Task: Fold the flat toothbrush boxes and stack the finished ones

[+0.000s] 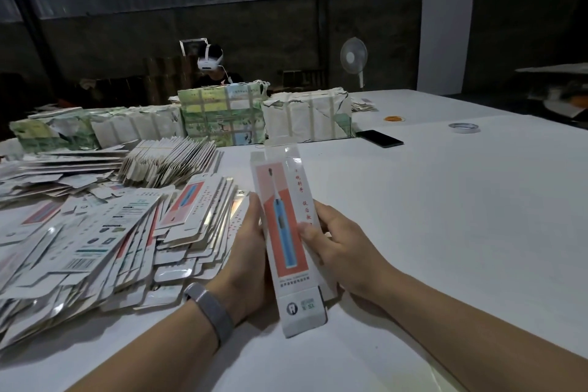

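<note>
Both hands are holding one long white cardboard toothbrush box (288,232), printed with a salmon-pink panel and a blue toothbrush, above the white table surface (445,216) near the front edge. The box is standing nearly upright, its top leaning slightly to the left, with its upper flap open. The left hand (246,251) is gripping the box's left side, fingers curled behind it; a grey mesh wristband (208,312) is sitting on that wrist. The right hand (337,245) is gripping the right side, its thumb pressing on the front face and its fingers wrapping behind.

Just to the left of the left hand, a sprawling heap of flat unfolded box blanks (105,242) is lying on the table. Behind the heap, a bundled row of blanks (168,165) is leaning on edge. Farther back, paper-wrapped strapped packages (222,118) are standing in a line. A black phone (380,138), a roll of tape (464,128) and orange rubber bands (394,119) are lying well apart on the right. A person wearing a white headset (210,62) is sitting behind the packages, and a white pedestal fan (353,59) is standing beyond the table.
</note>
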`<state>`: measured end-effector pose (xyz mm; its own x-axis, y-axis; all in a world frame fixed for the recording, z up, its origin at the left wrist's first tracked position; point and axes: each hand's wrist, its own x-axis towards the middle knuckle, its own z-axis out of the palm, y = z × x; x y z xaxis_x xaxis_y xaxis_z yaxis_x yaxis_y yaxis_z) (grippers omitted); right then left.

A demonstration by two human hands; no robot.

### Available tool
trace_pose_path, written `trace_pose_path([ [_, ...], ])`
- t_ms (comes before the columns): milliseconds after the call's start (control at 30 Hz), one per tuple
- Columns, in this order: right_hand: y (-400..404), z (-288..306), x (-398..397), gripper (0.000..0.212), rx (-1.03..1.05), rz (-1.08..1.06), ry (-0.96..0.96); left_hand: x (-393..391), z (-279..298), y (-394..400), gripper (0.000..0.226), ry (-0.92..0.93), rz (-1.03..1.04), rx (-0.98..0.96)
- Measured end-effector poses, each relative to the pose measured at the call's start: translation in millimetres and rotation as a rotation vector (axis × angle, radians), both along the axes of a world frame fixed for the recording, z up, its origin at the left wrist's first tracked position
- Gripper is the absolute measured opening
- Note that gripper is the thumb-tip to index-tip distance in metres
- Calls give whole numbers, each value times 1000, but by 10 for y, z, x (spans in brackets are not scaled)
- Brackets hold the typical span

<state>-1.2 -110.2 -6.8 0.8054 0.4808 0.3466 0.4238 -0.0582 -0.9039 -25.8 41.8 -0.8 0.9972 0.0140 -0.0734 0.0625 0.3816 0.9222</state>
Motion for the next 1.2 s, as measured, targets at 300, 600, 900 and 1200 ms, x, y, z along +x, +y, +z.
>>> trace_pose_path([
  [300,-25,-8,-3,35,28,-29,50,27,-47,22,80,-52,-44,130],
  [600,-54,12,52,28,180,-115,90,-5,-46,-63,46,-103,-99,186],
  [900,-91,64,37,36,222,-102,155,21,-59,-63,57,-109,-111,225],
  [1200,-72,75,78,36,217,-94,216,19,-43,-91,64,-113,-101,195],
])
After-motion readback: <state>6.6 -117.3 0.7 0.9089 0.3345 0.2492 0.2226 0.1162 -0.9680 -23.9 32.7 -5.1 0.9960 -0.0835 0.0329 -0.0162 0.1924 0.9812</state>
